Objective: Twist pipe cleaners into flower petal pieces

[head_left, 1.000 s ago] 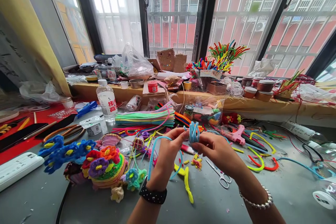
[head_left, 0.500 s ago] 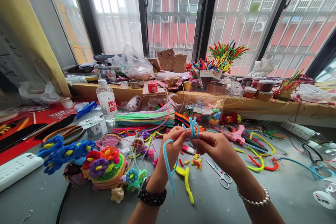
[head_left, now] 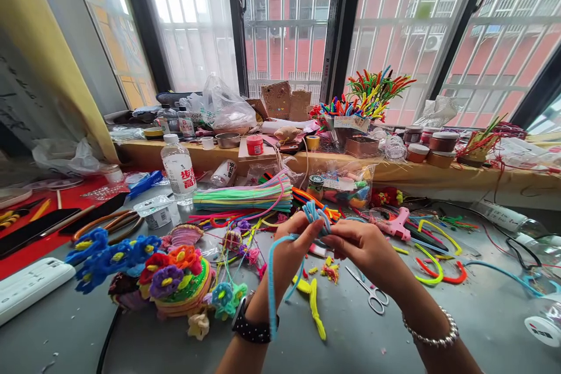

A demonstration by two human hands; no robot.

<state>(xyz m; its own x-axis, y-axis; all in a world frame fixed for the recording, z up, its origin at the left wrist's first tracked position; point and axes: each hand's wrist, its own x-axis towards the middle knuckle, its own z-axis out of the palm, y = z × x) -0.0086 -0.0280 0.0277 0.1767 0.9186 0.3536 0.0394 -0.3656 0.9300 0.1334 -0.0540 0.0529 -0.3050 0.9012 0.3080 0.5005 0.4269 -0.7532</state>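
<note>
Held up over the middle of the table is a light blue pipe cleaner (head_left: 312, 210), bent into several close loops. My left hand (head_left: 294, 245) pinches the loops from the left, thumb on top. From the other side, the fingertips of my right hand (head_left: 360, 245) are closed on the same loops. Two loose ends of the pipe cleaner hang down by my left wrist, one long. Below my hands lie a bent yellow pipe cleaner (head_left: 314, 310) and small scissors (head_left: 371, 297). The fingertips partly hide the bundle's lower part.
Pipe-cleaner flowers (head_left: 164, 280) crowd the left side beside a white power strip (head_left: 33, 289). Behind are a striped pipe-cleaner bundle (head_left: 241, 196) and a water bottle (head_left: 177, 169). A pink glue gun (head_left: 398, 225) lies right, near a clear bottle (head_left: 543, 327).
The blue loops have tilted to the left and come slightly lower between my fingers. The long loose end has swung left and now hangs across my left wrist.
</note>
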